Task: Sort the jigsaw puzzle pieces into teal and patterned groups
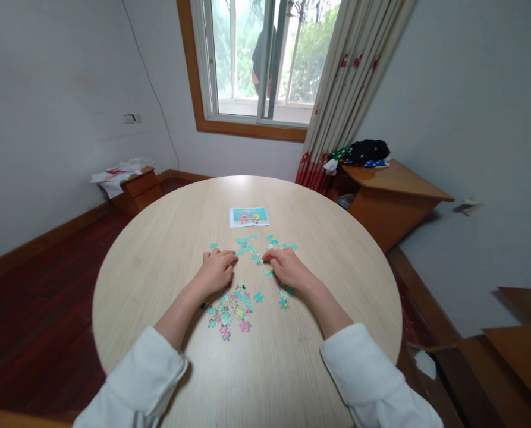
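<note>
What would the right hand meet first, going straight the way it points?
Probably the teal puzzle pieces just ahead of the right hand; depth is unclear, so it may already touch one.

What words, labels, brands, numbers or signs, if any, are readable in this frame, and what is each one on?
No text is readable here.
Picture sheet: marks along its top may be lettering, too small to read.
Puzzle pieces: too small to tell whether any lettering is printed on them.
White bundle by the left wall: red marks, too blurred to read.
</note>
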`<state>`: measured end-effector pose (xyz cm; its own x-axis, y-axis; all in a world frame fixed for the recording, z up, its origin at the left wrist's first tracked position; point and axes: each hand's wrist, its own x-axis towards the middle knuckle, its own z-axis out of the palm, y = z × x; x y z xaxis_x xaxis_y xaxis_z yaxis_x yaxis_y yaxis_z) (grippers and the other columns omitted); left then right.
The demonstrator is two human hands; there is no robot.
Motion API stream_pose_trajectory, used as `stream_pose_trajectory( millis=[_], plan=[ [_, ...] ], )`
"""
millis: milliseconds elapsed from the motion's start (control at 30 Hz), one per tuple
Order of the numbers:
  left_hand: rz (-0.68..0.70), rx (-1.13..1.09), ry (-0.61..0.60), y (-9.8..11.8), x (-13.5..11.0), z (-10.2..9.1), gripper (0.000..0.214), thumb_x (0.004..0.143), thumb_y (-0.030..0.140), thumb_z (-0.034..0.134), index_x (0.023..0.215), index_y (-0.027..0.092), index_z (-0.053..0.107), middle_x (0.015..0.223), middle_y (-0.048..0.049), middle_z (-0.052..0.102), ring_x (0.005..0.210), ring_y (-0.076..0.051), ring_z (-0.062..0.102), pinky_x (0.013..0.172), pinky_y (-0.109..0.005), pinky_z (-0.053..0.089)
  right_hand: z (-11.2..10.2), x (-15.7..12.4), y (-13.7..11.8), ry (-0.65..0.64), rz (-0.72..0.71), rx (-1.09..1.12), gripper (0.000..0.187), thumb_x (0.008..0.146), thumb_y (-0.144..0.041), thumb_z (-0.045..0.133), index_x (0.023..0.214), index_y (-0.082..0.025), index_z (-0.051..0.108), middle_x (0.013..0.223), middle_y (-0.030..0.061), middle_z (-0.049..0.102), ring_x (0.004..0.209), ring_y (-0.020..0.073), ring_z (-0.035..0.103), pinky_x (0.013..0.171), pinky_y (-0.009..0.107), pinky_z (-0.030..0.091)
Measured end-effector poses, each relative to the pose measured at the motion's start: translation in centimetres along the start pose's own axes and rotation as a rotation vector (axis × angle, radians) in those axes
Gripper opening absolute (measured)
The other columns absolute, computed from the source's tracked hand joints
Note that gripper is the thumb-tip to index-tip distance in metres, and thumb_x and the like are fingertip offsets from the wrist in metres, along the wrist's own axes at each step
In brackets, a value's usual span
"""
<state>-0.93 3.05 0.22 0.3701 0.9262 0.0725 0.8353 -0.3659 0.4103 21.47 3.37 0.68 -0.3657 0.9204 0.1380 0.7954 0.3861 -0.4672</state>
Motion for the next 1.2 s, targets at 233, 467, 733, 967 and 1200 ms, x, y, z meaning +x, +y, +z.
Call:
stream_pose_trajectory(
  millis=[233, 467, 733, 967, 1200],
  plan=[
    [0.001, 0.067, 0.009, 0.1, 0.1, 0.1, 0.035, 0.08, 0.009, 0.034, 0.096, 0.02, 0.063, 0.12, -0.0072, 0.064, 0.101, -0.029, 0.049, 0.083, -0.043, 0.03, 1.5, 0.1, 0.1, 0.052, -0.133, -0.066, 0.035, 0.083, -0.004, 0.042, 0.104, -0.015, 0.067, 0.112, 0.011, 0.064, 0.107, 0.0206, 0.053, 0.097, 0.036, 0.036],
    [-0.006, 0.106, 0.029, 0.0, 0.2, 0.4, 0.033, 0.079, 0.009, 0.036, 0.092, 0.021, 0.064, 0.122, -0.0057, 0.063, 0.104, -0.027, 0.049, 0.083, -0.041, 0.029, 2.2, 0.0, -0.6, -0.011, -0.202, -0.091, 0.035, 0.081, 0.0, 0.041, 0.103, -0.01, 0.067, 0.11, 0.0151, 0.061, 0.106, 0.0211, 0.052, 0.097, 0.035, 0.039],
    [0.019, 0.073, 0.079, 0.0, 0.1, 0.4, 0.034, 0.079, 0.008, 0.034, 0.082, 0.02, 0.066, 0.115, -0.0044, 0.067, 0.102, -0.025, 0.051, 0.081, -0.04, 0.029, 1.6, -0.7, -2.6, -0.111, -0.207, -0.024, 0.036, 0.084, -0.004, 0.04, 0.106, -0.009, 0.068, 0.114, 0.0156, 0.063, 0.109, 0.0199, 0.055, 0.099, 0.033, 0.041],
    [-0.088, -0.014, 0.173, -0.3, 0.3, 0.3, 0.035, 0.081, 0.012, 0.037, 0.094, 0.019, 0.069, 0.112, -0.0087, 0.069, 0.106, -0.025, 0.056, 0.089, -0.042, 0.031, 0.9, -1.2, -3.8, -0.212, -0.279, 0.035, 0.038, 0.078, -0.001, 0.044, 0.102, -0.01, 0.071, 0.109, 0.0133, 0.067, 0.105, 0.0189, 0.059, 0.097, 0.032, 0.043],
    [-0.155, -0.101, 0.22, -0.6, 0.6, 0.3, 0.034, 0.078, 0.014, 0.038, 0.083, 0.018, 0.071, 0.092, -0.0068, 0.073, 0.094, -0.022, 0.063, 0.093, -0.04, 0.035, 0.7, -1.4, -4.0, -0.219, -0.179, 0.252, 0.034, 0.073, 0.0, 0.045, 0.087, -0.015, 0.073, 0.087, 0.0058, 0.073, 0.083, 0.0146, 0.065, 0.081, 0.027, 0.049]
  ],
)
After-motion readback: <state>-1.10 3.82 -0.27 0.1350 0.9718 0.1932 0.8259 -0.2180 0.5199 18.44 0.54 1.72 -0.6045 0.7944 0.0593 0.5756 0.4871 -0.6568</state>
